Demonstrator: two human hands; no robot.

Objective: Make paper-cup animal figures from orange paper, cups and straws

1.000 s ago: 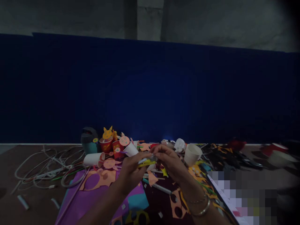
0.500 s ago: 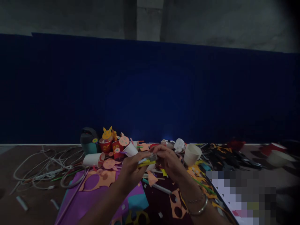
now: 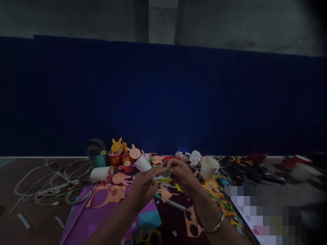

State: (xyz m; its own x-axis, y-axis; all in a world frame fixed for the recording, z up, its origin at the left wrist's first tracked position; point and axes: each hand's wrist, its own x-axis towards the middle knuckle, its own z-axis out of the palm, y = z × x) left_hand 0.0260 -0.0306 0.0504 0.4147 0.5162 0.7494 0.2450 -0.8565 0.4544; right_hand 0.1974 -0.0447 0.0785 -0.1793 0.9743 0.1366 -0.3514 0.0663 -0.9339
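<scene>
My left hand [image 3: 146,181] is closed around a small yellow and whitish thing [image 3: 158,179], whose kind I cannot make out in the dim light. My right hand [image 3: 182,173] meets it from the right, fingertips pinched together at a pale, see-through end of the thing. What exactly lies between those fingertips is hidden. Below the hands, an orange paper piece [image 3: 166,194] and a greenish-grey marker-like stick [image 3: 176,205] lie on the dark mat. To the right stands a white paper cup [image 3: 209,168].
Red cups [image 3: 115,158] with paper animal faces stand behind, beside a teal-and-black bottle [image 3: 96,154]. A white cup [image 3: 101,174] lies sideways. White cables [image 3: 48,189] tangle at left. Cut orange paper [image 3: 109,197] covers part of a purple sheet [image 3: 84,217].
The yellow and whitish thing has turned slightly between my hands, so less of its pale end shows. My right fingers have shifted a little left; everything on the table stays put.
</scene>
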